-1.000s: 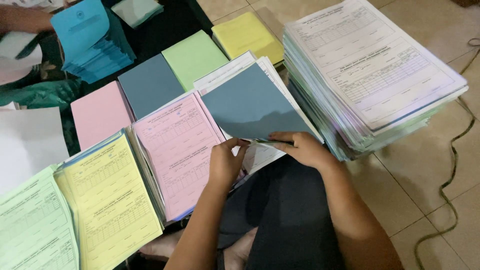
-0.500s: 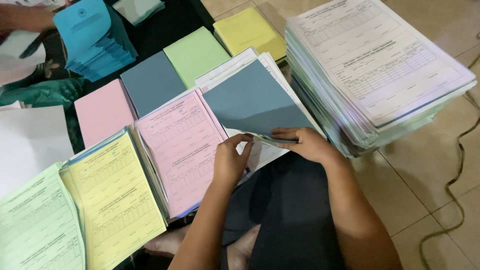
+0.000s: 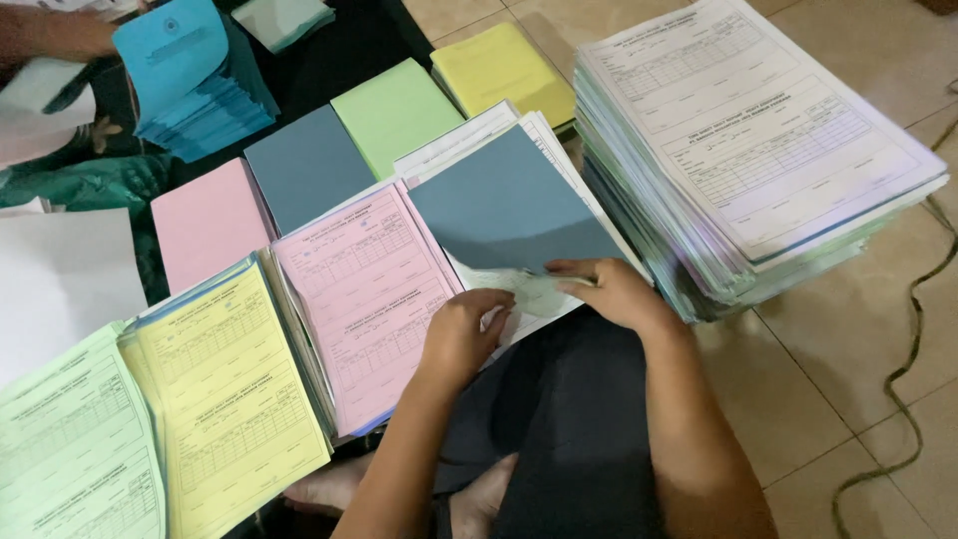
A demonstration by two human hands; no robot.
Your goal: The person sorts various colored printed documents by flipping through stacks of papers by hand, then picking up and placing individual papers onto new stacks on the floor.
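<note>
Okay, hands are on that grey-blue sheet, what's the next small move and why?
Probably slide the grey-blue sheet squarely onto the white pile: it lies skewed, its near edge lifted by the right hand, while the left hand rests on the sheet below.

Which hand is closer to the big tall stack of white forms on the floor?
Right. The right hand lies just beside the tall stack of white forms, near its lower corner. The left hand sits farther off, by the pink forms.
</note>
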